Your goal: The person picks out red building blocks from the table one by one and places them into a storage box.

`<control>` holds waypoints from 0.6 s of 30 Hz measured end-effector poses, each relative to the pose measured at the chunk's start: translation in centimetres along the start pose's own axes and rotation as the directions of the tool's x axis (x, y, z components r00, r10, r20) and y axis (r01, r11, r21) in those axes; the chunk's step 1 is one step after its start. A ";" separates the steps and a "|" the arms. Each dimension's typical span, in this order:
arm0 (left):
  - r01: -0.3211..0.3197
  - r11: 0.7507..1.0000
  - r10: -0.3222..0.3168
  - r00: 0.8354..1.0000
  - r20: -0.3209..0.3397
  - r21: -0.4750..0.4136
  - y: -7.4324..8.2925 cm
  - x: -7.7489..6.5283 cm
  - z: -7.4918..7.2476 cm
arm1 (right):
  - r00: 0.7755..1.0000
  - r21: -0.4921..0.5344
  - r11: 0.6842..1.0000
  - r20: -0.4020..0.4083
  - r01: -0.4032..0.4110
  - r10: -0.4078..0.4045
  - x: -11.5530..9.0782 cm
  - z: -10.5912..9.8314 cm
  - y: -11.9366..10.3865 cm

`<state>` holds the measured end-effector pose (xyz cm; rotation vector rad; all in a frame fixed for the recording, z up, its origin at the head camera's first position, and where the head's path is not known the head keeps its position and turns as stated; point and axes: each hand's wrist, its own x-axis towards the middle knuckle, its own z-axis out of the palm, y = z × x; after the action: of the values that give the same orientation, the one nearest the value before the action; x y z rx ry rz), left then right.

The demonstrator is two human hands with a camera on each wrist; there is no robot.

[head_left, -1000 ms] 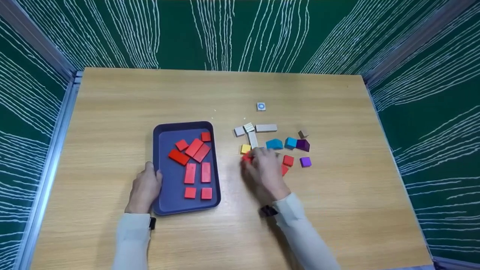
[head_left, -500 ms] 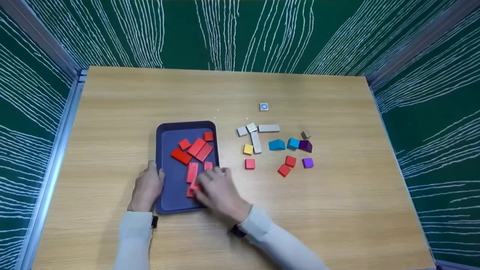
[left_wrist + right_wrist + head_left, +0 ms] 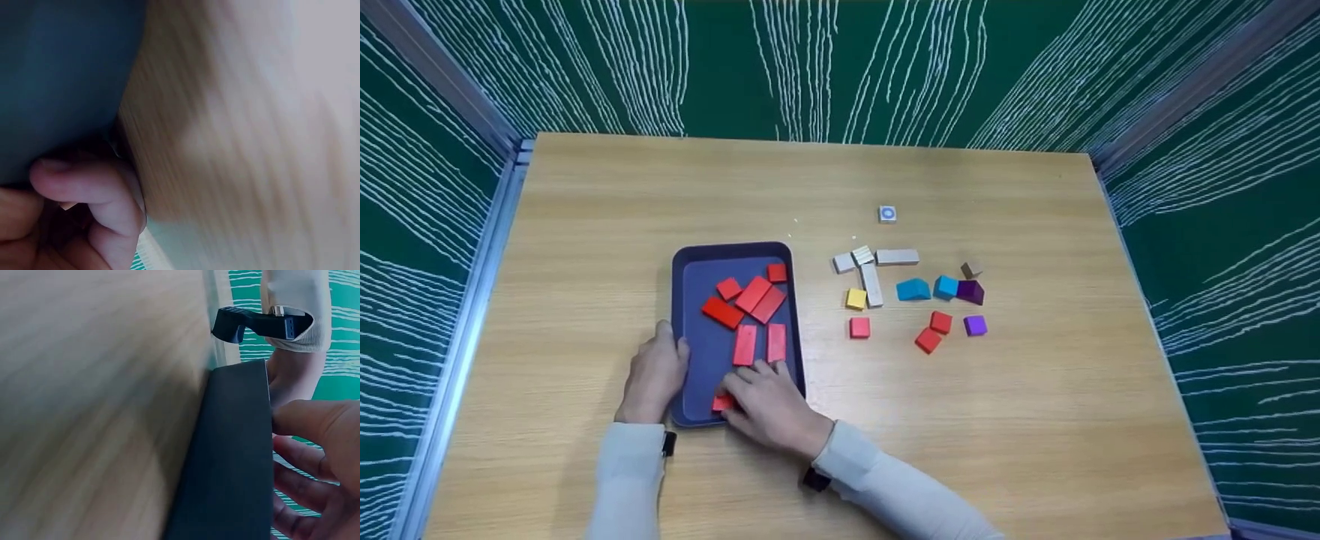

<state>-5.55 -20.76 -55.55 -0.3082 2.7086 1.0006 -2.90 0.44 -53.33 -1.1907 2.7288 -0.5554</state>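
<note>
A dark blue tray [image 3: 687, 262] holds several red wooden blocks, among them a long one [image 3: 723, 313] and two upright ones lower down. My left hand [image 3: 652, 375] grips the tray's left rim; in the left wrist view its curled fingers [image 3: 90, 183] meet the tray wall [image 3: 62, 73]. Inside the tray's lower part, my right hand [image 3: 771, 403] pinches a small red block [image 3: 722, 403] between thumb and fingers near the lower left corner. The hand covers the floor under it. In the right wrist view the tray wall [image 3: 230, 455] hides the fingertips.
Right of the tray lie a loose red block [image 3: 859, 328], two more red ones [image 3: 928, 340], a yellow cube [image 3: 856, 299], grey bars [image 3: 897, 257], blue blocks [image 3: 913, 289], purple blocks [image 3: 975, 325] and a patterned cube [image 3: 887, 214]. Green walls surround the wooden table [image 3: 1035, 420].
My right hand has moved left from the loose blocks into the tray, carrying a red block to its lower left part. My left hand has kept its grip on the rim.
</note>
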 end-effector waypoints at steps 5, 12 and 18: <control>-0.006 1.000 0.006 1.000 -0.012 0.026 -0.1 0.0 0.1 | 0.996 0.093 0.995 0.081 -0.043 0.036 0.6 0.1 0.2; -0.002 1.000 0.002 1.000 -0.002 0.020 -0.1 0.0 0.0 | 0.992 0.117 0.991 0.119 -0.060 0.046 0.9 0.2 0.3; -0.006 1.000 0.006 1.000 -0.013 0.016 0.0 0.0 -0.1 | 0.996 0.141 0.989 0.081 -0.048 0.036 0.8 -0.3 0.8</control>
<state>-5.52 -20.85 -55.45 -0.3043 2.7292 0.9817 -4.02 0.45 -53.34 -1.0944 2.5937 -0.6719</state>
